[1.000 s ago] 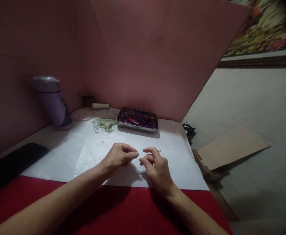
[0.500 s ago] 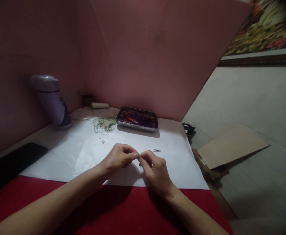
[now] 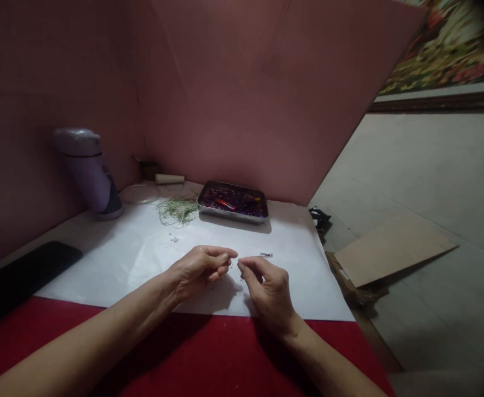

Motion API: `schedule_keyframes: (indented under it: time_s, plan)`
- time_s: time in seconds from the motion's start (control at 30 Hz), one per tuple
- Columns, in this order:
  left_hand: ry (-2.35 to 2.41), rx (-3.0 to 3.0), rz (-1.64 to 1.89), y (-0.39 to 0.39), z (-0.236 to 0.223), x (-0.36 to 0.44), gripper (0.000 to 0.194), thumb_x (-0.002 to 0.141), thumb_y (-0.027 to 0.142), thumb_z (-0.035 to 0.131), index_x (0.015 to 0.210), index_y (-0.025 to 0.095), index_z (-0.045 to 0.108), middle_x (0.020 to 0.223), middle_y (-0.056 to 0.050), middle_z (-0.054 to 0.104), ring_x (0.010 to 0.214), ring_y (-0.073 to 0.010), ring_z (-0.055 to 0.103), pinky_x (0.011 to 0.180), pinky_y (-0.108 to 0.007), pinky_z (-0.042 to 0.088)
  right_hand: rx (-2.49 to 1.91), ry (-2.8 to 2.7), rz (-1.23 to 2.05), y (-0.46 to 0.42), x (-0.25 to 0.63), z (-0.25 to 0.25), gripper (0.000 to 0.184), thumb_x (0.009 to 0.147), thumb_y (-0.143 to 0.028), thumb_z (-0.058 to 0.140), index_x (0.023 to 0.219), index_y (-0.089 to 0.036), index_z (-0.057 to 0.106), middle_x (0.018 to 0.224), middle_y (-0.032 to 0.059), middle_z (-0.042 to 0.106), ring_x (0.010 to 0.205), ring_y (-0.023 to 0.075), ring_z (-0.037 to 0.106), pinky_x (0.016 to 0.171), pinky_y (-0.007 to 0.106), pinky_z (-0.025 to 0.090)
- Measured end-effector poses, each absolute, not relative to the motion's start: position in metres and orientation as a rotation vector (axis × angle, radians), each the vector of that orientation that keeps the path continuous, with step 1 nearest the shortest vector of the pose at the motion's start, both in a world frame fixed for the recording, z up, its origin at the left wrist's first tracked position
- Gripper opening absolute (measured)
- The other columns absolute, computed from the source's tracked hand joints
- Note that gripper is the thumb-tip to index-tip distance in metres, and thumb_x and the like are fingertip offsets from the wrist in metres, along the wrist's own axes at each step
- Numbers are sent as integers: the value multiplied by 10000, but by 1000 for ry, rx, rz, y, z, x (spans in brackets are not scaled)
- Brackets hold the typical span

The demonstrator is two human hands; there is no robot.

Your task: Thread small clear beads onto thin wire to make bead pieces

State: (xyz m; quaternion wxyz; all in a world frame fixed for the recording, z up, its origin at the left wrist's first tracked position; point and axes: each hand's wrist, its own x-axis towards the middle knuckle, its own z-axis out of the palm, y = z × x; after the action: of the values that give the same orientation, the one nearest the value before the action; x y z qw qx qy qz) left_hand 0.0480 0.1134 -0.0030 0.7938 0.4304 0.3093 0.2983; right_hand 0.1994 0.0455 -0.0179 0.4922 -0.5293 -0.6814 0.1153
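My left hand [image 3: 206, 267] is raised over the white sheet [image 3: 299, 292], its index finger stretched out and the thumb pressed against the curled fingers. At its fingertips hangs a tiny pale ring-like piece [image 3: 230, 266], too small to make out well. Just to the right, my right hand [image 3: 269, 286] pinches thumb and index finger together; what lies between them is hidden. A narrow gap separates the two hands. Several tiny shiny rings [image 3: 174, 240] lie beyond my left hand. Behind my right hand is a small slim silvery piece [image 3: 266, 255].
A metal tray [image 3: 233, 215] with dark purple bits and a red-orange tool [image 3: 225, 204] stands at the back. Left of it lie tangled green threads [image 3: 177, 210] and a pale cylinder [image 3: 169, 178]. A purple flask [image 3: 88, 176] and a black flat object [image 3: 26, 275] are left.
My hands, whose fingertips met before, have parted slightly. My left index finger has straightened, and a tiny pale piece now shows by the left fingertips.
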Motion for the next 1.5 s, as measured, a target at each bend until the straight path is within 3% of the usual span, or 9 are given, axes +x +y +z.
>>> schedule_keyframes:
  time_s: [0.1,0.2,0.4,0.63,0.93,1.3,1.5]
  plan:
    - [690,912,670,114,-3,49,153,620,117,669,754,81,603,518,11,502,412,-31,364,402,-184,202,-1290,-1670,253,46,200,-18,135,835,-203,497,780,-181,618,683,28,621,603,139,559,600,244,430]
    - [733,976,667,115,-6,48,150,632,184,689,670,103,569,511,2,525,404,-37,380,387,-179,185,-1313,-1694,224,46,200,-18,146,839,-206,487,757,-180,605,649,20,595,575,133,536,584,241,417]
    - [736,1122,649,115,-12,50,240,629,244,703,807,126,593,467,47,493,360,-28,307,378,-183,147,-1349,-1718,177,45,199,-16,161,835,-196,490,722,-176,603,620,10,588,551,122,518,568,233,400]
    - [816,1260,735,111,-6,53,223,648,302,676,652,109,565,414,64,417,376,-34,303,387,-189,179,-1337,-1723,240,45,197,-18,135,840,-209,495,776,-173,607,635,9,602,550,118,522,570,228,405]
    - [804,1106,679,112,-7,51,234,647,304,691,718,102,597,423,46,461,352,-24,294,381,-185,142,-1285,-1668,222,45,198,-19,131,832,-202,501,727,-161,568,588,-19,536,490,85,446,515,205,375]
    - [579,896,656,114,-8,48,168,643,60,628,811,60,620,632,-17,536,394,-1,346,386,-164,202,-1260,-1656,160,42,196,-19,92,814,-190,517,729,-163,538,578,-33,486,487,79,412,504,197,361]
    - [566,902,635,113,-6,48,90,650,66,616,738,74,595,653,-21,541,380,2,336,372,-164,177,-1254,-1671,137,42,196,-20,87,805,-173,512,719,-166,528,580,-28,494,493,83,435,505,197,371]
